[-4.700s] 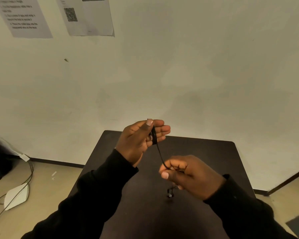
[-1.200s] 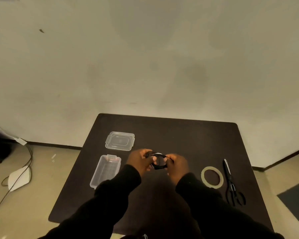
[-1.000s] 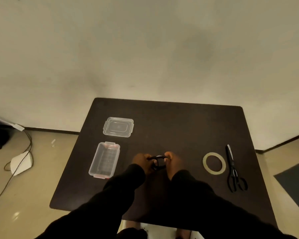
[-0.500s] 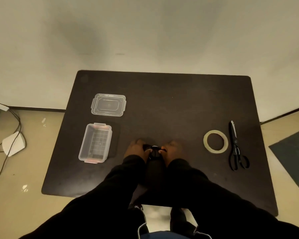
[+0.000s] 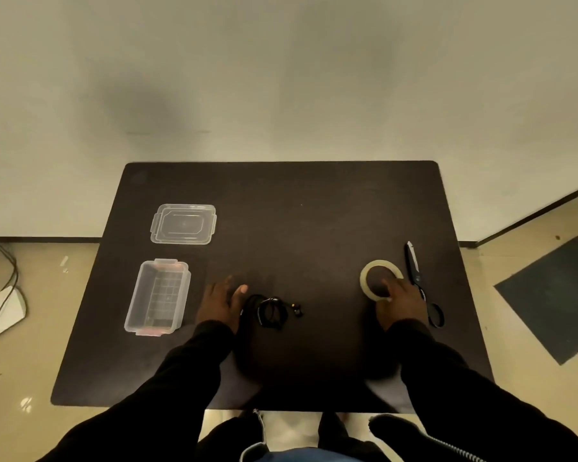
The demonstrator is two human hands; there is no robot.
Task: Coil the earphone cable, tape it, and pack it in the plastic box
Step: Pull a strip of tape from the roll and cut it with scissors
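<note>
With the coiled earphone cable [image 5: 270,311] lying on the dark table [image 5: 314,221], left hand [image 5: 219,303] resting flat beside it, fingers relaxed, we're at taping. Right hand [image 5: 399,303] is on the tape roll [image 5: 364,278], maybe pinching it, hard to tell. Next: peel a strip, grab the scissors [image 5: 417,281]. Further back sit the plastic box [image 5: 159,296], its lid [image 5: 182,224], then a plain wall [image 5: 281,78].

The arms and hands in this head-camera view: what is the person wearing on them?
Both arms are covered to the wrist by long black sleeves. The left hand and right hand are bare, with no gloves; no rings or watch can be made out.
</note>
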